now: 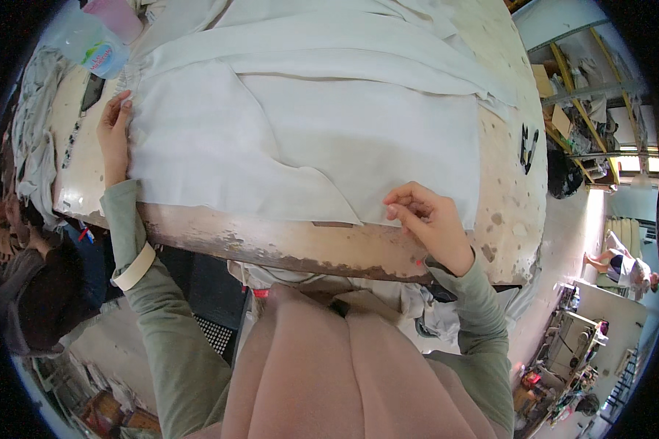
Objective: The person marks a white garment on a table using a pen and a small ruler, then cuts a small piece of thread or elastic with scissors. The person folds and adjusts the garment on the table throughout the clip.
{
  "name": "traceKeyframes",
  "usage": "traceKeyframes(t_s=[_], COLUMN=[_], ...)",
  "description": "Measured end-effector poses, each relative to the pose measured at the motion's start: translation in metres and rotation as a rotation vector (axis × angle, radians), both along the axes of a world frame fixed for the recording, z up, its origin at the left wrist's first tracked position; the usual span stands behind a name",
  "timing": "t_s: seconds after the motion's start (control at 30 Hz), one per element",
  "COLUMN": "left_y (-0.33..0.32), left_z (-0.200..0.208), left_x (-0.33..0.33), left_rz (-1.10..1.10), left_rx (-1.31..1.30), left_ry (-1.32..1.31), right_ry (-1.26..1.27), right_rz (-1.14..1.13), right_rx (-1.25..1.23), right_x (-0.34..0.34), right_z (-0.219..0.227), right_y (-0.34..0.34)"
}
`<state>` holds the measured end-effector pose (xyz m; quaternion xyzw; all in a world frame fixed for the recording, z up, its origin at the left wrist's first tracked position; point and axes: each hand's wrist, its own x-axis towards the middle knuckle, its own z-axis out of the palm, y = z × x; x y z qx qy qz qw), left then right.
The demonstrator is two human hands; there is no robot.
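White cloth (pixel 373 139) lies in layers over the worn wooden table, with a loose curved flap across its near part. At its gathered left edge, my left hand (pixel 114 135) is closed, pinching the cloth between thumb and fingers. My right hand (pixel 433 223) is over the cloth's near edge toward the right. Its fingers are curled, thumb and forefinger tips close together; whether anything thin is between them I cannot make out. The flap's pointed lower corner ends a little left of the right hand.
A clear plastic bottle (pixel 95 47) and a pink container (pixel 115 18) stand at the far left. A dark phone-like object (pixel 93 93) lies below them. Black thread snips or pens (pixel 528 149) rest at the right. The table's chipped front edge (pixel 271 249) runs before me. Another person (pixel 630 271) sits far right.
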<state>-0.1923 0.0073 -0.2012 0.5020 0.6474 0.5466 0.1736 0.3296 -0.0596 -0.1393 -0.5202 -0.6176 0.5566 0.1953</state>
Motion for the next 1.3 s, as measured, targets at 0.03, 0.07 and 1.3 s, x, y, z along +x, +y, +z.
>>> traceKeyframes(t_s=[0.03, 0.07, 1.3], left_y=[0.000, -0.001, -0.035], left_z=[0.000, 0.000, 0.061], left_x=[0.000, -0.001, 0.335], left_rz=[0.001, 0.008, -0.746], left_rx=[0.002, -0.002, -0.056], left_ry=[-0.004, 0.010, -0.345], right_ry=[-0.041, -0.080, 0.514], right_rz=[-0.028, 0.012, -0.140], right_rx=[0.067, 0.171, 0.405], right_x=[0.000, 0.000, 0.000], right_z=[0.000, 0.001, -0.001], right_y=[-0.002, -0.004, 0.032])
